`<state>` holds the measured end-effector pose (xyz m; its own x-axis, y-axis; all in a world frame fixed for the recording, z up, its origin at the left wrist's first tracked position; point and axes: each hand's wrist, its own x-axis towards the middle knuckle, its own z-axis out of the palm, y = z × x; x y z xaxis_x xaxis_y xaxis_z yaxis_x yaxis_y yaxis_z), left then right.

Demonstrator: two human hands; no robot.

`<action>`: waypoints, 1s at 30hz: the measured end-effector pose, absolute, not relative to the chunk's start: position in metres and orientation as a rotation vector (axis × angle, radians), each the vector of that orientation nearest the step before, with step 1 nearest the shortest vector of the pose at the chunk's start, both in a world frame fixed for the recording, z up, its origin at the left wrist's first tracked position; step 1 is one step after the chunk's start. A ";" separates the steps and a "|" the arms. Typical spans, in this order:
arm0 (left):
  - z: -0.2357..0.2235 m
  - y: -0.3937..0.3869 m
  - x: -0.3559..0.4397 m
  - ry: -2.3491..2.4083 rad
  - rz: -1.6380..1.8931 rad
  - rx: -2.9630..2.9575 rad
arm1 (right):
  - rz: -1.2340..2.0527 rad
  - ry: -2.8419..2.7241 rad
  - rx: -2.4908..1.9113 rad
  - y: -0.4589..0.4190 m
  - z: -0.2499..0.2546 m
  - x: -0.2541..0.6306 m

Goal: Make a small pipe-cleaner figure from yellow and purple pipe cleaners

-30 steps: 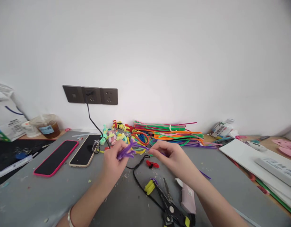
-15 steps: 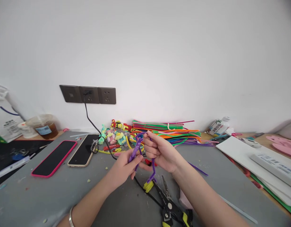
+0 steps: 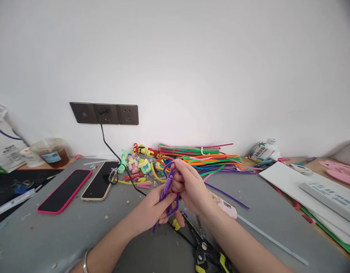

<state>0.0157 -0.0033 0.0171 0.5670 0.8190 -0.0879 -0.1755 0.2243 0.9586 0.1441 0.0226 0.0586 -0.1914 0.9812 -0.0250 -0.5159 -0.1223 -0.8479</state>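
Note:
Bent purple pipe cleaners (image 3: 167, 184) are held between my two hands over the grey mat. My left hand (image 3: 155, 207) pinches the folded purple bundle between thumb and fingers. Close against it, my right hand (image 3: 189, 184) grips a curved purple strand near its upper bend, fingers curled. Part of the strand is hidden behind the fingers. Just below the hands lies a small yellow piece (image 3: 177, 223), partly covered. Black pliers with yellow grips (image 3: 205, 248) lie under my right forearm, partly hidden.
Bundles of coloured pipe cleaners (image 3: 200, 159) lie along the wall beside small pipe-cleaner figures (image 3: 135, 163). Two phones (image 3: 65, 190) rest at left, near a black cable (image 3: 108, 146). A lidded cup (image 3: 53, 153) stands behind them. White boards (image 3: 302, 197) lie at right.
My right hand has moved slightly left and lower, closer to my left hand. The hanging purple strand has been drawn up toward the left fingers, away from above the yellow piece.

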 end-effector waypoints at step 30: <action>0.029 0.001 0.003 0.619 0.688 0.944 | 1.612 -1.703 -0.797 0.035 0.048 0.192</action>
